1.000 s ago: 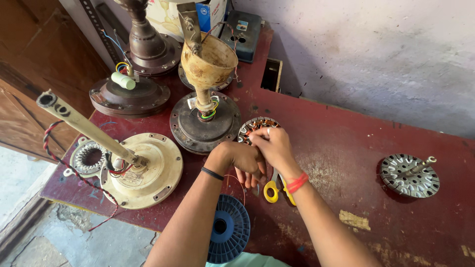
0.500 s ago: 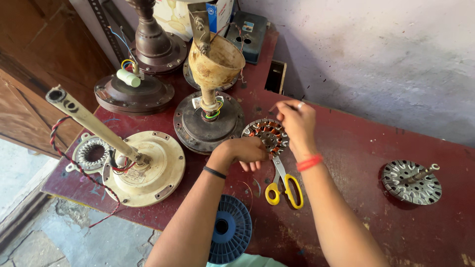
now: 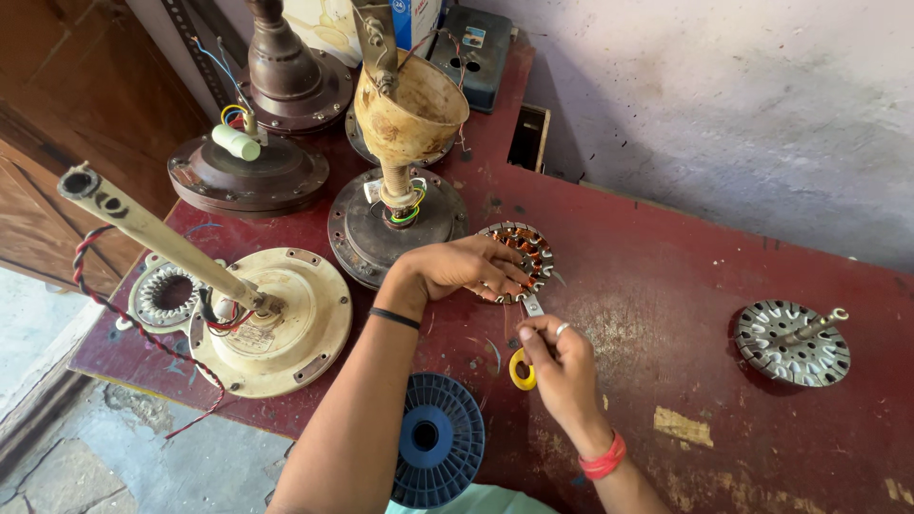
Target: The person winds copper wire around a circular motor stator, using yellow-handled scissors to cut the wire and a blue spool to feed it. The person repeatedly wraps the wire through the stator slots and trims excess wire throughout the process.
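Observation:
A round fan stator with copper windings (image 3: 526, 249) lies on the dark red table (image 3: 666, 286). My left hand (image 3: 466, 269) rests on its near side, fingers spread over the coils, a black band on the wrist. My right hand (image 3: 560, 366) is just below it, fingers pinched together near the stator's lower edge; what they pinch is too small to see. Yellow-handled scissors (image 3: 521, 366) lie on the table against this hand, mostly hidden by it. A red band sits on the right wrist.
A cream ceiling fan motor with a down rod (image 3: 257, 314), a grey motor with a rusty canopy cup (image 3: 400, 205) and two brown motors (image 3: 249, 171) crowd the left. A rotor disc (image 3: 792, 341) lies right. A blue spool (image 3: 438, 440) sits at the near edge.
My right hand came down from above the stator to its near edge and now covers the scissors. My left hand stayed on the stator.

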